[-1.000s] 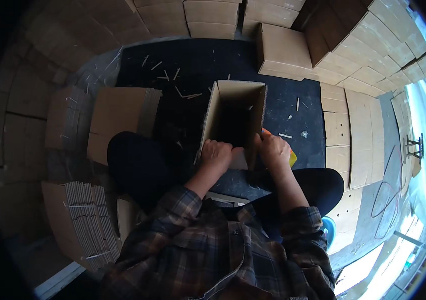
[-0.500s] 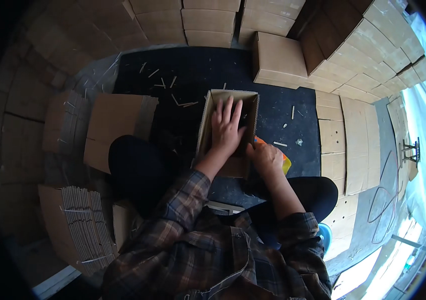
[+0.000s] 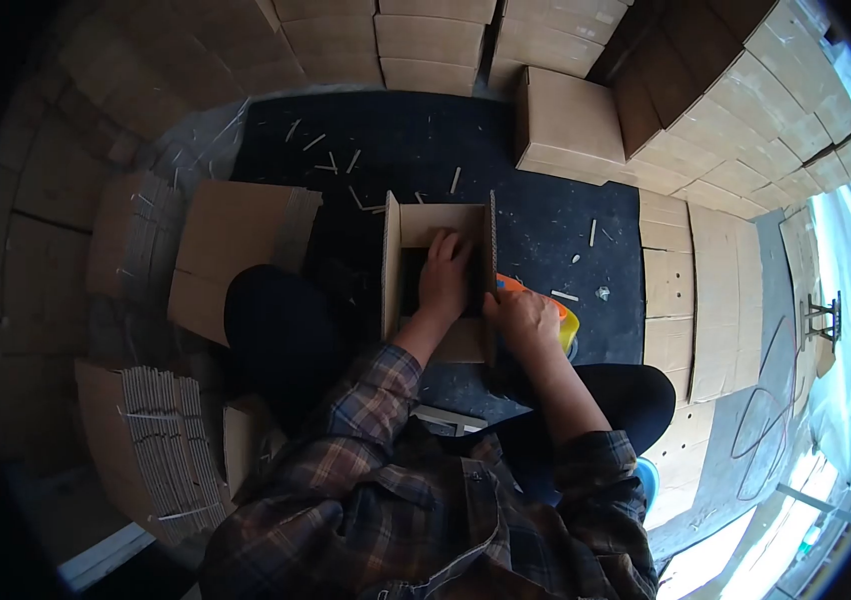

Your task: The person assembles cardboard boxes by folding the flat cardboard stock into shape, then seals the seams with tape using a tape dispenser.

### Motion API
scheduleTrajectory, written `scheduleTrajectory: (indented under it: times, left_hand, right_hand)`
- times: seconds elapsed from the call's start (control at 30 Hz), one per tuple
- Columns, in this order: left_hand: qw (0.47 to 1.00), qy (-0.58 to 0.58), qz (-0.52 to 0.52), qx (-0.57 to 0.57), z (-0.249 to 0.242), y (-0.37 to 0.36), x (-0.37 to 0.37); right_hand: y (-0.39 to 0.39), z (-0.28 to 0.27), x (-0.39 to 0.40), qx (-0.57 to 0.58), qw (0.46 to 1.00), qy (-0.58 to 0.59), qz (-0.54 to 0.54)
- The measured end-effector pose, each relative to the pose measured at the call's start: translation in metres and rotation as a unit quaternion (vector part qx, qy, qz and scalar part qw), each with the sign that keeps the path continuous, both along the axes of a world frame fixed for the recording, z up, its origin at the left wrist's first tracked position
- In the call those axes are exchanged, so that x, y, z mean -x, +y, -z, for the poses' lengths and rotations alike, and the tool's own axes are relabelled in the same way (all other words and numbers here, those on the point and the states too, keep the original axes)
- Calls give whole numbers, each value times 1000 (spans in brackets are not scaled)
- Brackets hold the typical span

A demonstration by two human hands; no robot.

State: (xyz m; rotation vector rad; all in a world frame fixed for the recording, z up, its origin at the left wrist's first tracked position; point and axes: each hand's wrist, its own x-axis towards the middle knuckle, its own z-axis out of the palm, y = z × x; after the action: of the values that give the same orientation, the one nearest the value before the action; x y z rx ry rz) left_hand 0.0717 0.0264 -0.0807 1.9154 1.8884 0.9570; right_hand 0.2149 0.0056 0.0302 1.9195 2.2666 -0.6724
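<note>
Between my knees stands an open cardboard box (image 3: pixel 443 222), its long side walls upright and its middle dark. My left hand (image 3: pixel 444 280) reaches down inside it, fingers extended and slightly apart toward the far panel; it grips nothing visible. At the right wall, my right hand (image 3: pixel 524 318) is closed, with its fingertips against the wall's edge. An orange-and-yellow tool, by its look a tape dispenser (image 3: pixel 568 325), is in this hand and partly hidden by it.
Flattened cardboard sheets (image 3: pixel 236 230) lie at left, with a tied bundle (image 3: pixel 171 440) nearer me. A closed carton (image 3: pixel 574 118) stands ahead right. Stacked cartons (image 3: pixel 431 45) line the back. Cardboard strips (image 3: pixel 456 180) litter the black mat (image 3: pixel 546 225).
My left hand has gone deeper into the box, its fingers now lower and more bent. The box has shifted and straightened, its far right corner moving left. My right hand and the dispenser moved slightly left.
</note>
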Motion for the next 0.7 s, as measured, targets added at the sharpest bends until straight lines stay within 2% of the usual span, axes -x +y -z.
scheduleTrajectory:
  times: [0.1, 0.17, 0.2, 0.27, 0.3, 0.43, 0.5, 0.53, 0.57, 0.63, 0.67, 0.7]
  left_hand:
    - [999, -26, -21, -23, 4, 13, -5]
    - [967, -164, 63, 184, -49, 36, 3]
    - [955, -251, 82, 137, -54, 38, -1]
    - [923, -344, 99, 140, -63, 36, -11]
    - [862, -468, 32, 192, -62, 32, -15]
    - [844, -471, 36, 255, -44, 27, 2]
    - [766, -599, -18, 233, -30, 17, 8]
    - [737, -623, -55, 256, -14, 13, 10]
    - [737, -624, -53, 256, 2, 12, 8]
    - [762, -550, -136, 315, 8, 10, 4]
    - [760, -551, -138, 316, 12, 11, 3]
    - [822, -454, -130, 319, 7, 15, 3]
  right_hand:
    - [0, 1, 2, 10, 1000, -14, 3]
    - [3, -8, 6, 24, 1000, -18, 3]
    - [2, -11, 7, 40, 999, -23, 0]
    - [3, -8, 9, 37, 999, -28, -7]
    - [3, -9, 8, 36, 999, -33, -11]
    - [1, -16, -2, 26, 999, 20, -26]
    - [12, -23, -9, 60, 998, 14, -7]
    - [18, -22, -13, 67, 997, 16, 17]
    - [25, -18, -18, 66, 998, 15, 18]
    - [36, -8, -21, 80, 995, 20, 47]
    - [41, -1, -19, 82, 995, 18, 45]
    - [46, 3, -13, 90, 995, -2, 42]
